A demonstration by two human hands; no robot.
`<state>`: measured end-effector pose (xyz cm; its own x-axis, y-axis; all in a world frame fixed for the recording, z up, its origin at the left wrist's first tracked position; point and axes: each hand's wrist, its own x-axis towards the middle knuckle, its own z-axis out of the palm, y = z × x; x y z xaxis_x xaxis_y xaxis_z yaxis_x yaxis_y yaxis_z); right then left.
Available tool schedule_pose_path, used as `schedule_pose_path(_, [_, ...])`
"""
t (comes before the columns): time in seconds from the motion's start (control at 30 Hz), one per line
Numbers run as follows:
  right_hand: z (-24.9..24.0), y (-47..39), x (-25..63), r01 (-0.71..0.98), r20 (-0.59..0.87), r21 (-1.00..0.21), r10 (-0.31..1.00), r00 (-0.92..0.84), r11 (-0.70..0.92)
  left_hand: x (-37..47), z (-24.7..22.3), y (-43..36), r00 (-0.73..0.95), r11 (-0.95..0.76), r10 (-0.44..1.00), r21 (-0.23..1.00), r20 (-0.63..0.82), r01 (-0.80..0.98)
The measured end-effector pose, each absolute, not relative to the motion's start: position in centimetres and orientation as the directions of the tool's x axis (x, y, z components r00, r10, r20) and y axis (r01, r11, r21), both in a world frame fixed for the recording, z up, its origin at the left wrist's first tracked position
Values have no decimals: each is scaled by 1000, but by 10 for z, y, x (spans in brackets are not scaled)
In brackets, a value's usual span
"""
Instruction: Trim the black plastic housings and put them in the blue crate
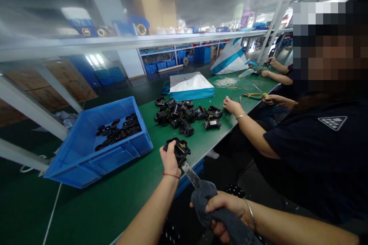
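Blue bin holds discs; right of it, left grip clamps 1 seemingly unfinished black housing, right grip a cloth-wrapped blade.

Left grip forward, thumb uppermost; right grip lower, fingers curled tight

Green bench | blue bin | cluster of black housings | two white-and-blue bags | white pieces
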<state>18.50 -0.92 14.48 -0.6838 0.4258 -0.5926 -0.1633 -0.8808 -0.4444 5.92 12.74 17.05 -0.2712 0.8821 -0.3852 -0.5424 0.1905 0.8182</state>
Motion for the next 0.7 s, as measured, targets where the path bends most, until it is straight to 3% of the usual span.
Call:
schedule_pose_path(0.07, [147, -7, 185, -135, -615, -422, 393, -684, -896, 59, 170, 127, -287, 196, 873, 823, -394, -533])
schedule_pose_path(0.23, [153, 3, 182, 43, -753, -593, 534, -386, -804, 57, 170, 125, -333, 177, 855, 827, -398, -534])
schedule_pose_path(0.5, [167, 12, 184, 309, -687, -721, 698, -203, -620, 61, 162, 128, -399, 166, 821, 841, -407, -516])
schedule_pose_path(0.7, [166, 29, 194, 491, -616, -707, 784, -74, -510, 55, 164, 132, -373, 184, 823, 823, -429, -538])
